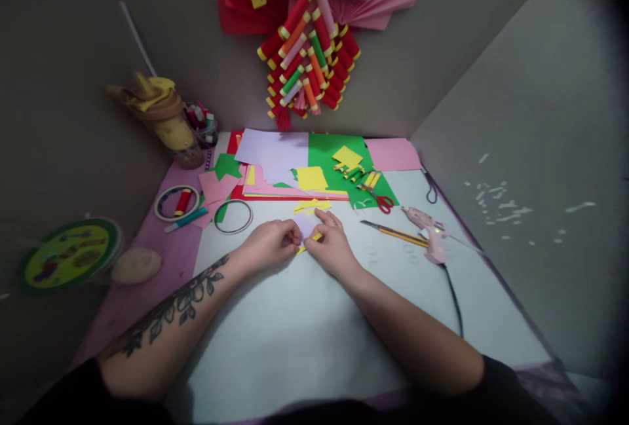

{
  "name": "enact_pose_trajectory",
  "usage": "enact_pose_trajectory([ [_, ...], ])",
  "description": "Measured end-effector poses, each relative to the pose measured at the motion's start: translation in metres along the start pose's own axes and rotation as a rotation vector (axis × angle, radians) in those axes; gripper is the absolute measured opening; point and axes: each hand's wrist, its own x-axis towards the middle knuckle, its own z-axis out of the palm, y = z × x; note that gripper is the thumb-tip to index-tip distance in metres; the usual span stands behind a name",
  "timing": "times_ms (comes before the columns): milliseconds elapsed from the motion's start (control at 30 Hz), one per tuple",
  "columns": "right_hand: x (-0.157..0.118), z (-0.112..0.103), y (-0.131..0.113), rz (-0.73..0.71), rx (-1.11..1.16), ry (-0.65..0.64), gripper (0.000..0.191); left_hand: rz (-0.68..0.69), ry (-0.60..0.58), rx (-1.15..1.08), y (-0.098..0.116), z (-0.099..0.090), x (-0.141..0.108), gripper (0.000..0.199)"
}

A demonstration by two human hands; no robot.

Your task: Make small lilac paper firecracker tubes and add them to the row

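Both hands meet over the middle of the white table sheet. Between them lies a small lilac piece of paper (305, 226) with yellow strips along its edges. My left hand (273, 241) has its fingers curled and pinched at the left edge of the lilac paper. On the other side, my right hand (330, 241) presses thumb and fingers on the paper's right edge, by a yellow strip (310, 243). More yellow strips (313, 205) lie loose just beyond the fingertips. The fingers partly cover the lilac piece.
At right lie a pink glue gun (426, 232), a yellow craft knife (396, 233) and red scissors (383, 201). Coloured papers (275, 147) and small rolls (354, 173) are at the back. Tape rings (233, 217) and a drink cup (177, 133) stand left. Paper firecrackers (307, 58) hang above.
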Motion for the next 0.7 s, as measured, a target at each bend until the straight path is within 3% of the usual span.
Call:
enact_pose_trajectory([
  [700, 0.0010, -0.0009, -0.0025, -0.025, -0.016, 0.002, 0.007, -0.026, -0.009, 0.010, 0.0016, 0.0002, 0.0006, 0.015],
])
